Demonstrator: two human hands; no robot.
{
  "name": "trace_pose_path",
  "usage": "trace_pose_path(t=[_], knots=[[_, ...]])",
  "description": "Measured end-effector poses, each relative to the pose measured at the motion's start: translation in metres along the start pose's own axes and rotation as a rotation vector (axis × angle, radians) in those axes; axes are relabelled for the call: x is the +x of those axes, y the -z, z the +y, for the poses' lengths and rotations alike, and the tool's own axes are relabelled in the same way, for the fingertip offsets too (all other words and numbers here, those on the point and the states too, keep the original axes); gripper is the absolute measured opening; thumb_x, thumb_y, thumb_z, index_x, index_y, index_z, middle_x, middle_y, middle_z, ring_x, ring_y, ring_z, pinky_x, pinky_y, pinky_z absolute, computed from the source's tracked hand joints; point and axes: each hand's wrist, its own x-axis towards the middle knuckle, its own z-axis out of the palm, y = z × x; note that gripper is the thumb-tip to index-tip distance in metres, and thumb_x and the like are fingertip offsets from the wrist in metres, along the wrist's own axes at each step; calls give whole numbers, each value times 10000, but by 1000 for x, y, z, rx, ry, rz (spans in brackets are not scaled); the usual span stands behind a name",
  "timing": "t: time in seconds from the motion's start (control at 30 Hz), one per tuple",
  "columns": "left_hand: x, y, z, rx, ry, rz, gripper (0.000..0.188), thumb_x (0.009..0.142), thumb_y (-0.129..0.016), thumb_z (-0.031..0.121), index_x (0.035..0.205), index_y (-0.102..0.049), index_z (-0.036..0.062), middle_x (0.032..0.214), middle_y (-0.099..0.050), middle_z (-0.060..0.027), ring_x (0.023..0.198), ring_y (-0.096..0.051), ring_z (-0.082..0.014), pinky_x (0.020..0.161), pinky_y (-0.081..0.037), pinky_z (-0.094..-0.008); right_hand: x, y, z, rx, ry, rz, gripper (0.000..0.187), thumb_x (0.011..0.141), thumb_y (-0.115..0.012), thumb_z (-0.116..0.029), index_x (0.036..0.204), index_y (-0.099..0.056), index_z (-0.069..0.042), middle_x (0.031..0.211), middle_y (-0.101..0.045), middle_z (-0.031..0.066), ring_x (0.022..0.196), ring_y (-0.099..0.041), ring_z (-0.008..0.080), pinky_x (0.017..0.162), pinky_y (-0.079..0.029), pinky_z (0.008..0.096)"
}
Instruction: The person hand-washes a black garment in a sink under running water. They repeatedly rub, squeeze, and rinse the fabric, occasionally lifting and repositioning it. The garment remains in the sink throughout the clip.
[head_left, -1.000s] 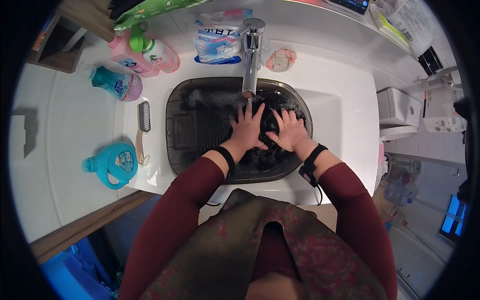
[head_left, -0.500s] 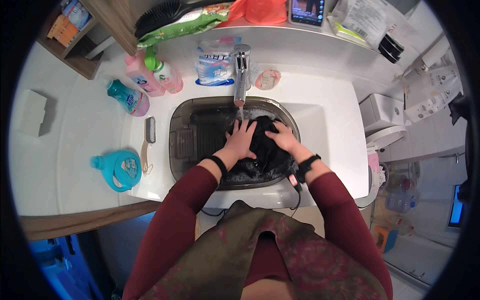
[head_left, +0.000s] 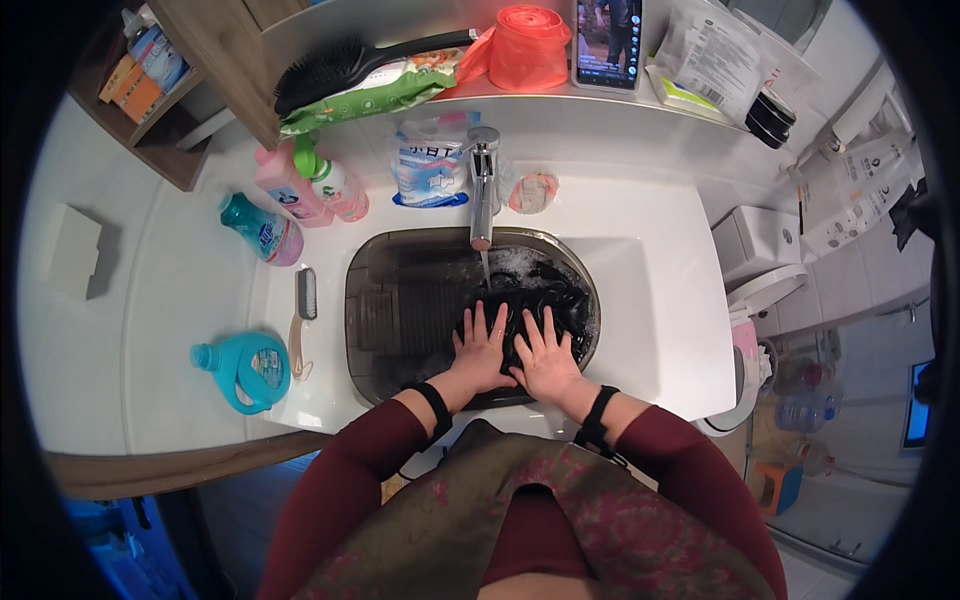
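Note:
Black wet cloth (head_left: 545, 298) lies in a dark translucent basin (head_left: 372, 392) set in the white sink, with suds around it. My left hand (head_left: 482, 350) rests palm down on the cloth's near part, fingers spread. Beside it, my right hand (head_left: 546, 360) also presses flat on the cloth with its fingers apart; the thumbs nearly meet. A thin stream runs from the chrome faucet (head_left: 483, 190) into the basin just beyond my left fingers. The ribbed washboard part (head_left: 420, 300) of the basin lies to the left of the cloth.
On the counter's left are a scrubbing brush (head_left: 305, 310), a teal jug (head_left: 243, 370), a teal-and-purple bottle (head_left: 265, 232) and pink bottles (head_left: 290, 185). Behind the faucet stand a blue-white packet (head_left: 430, 165) and a soap bar (head_left: 533, 193). A shelf above holds a hairbrush (head_left: 345, 75) and phone (head_left: 607, 45).
Both hands have drawn nearer to me and closer together over the cloth. The right hand, earlier at the cloth's right side, now lies flat beside the left. The view has tilted up slightly.

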Motion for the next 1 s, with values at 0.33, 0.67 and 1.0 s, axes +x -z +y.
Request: trace_pose_path(t=[0.33, 0.67, 1.0], knots=[[65, 16, -11, -24, 118, 18, 1476, 590, -976, 245, 1624, 78, 257, 1671, -41, -227, 1532, -70, -479, 1149, -197, -731, 71, 6, 41, 47, -10, -127, 717, 939, -591, -536, 1504, -399, -139, 1554, -334, 174, 1418, -323, 409, 1007, -427, 586], [74, 49, 1, -8, 168, 69, 1505, 561, -989, 247, 1619, 82, 202, 1670, -80, -187, 1511, -153, -472, 1089, -316, -744, 137, 0, 63, 403, -319, -273, 827, 957, -524, -596, 1598, -236, -161, 1602, -340, 126, 1460, -315, 384, 1149, -357, 579], [29, 24, -11, -340, 297, 263, 1268, 685, -922, 213, 1608, -62, 83, 1489, -356, -258, 1317, -495, -432, 1066, -481, -435, 78, -10, 92, 1221, -293, 175, 615, 1002, -572, -430, 1423, -469, 7, 1384, -560, 255, 1318, -516, 354, 1096, -400, 406]])
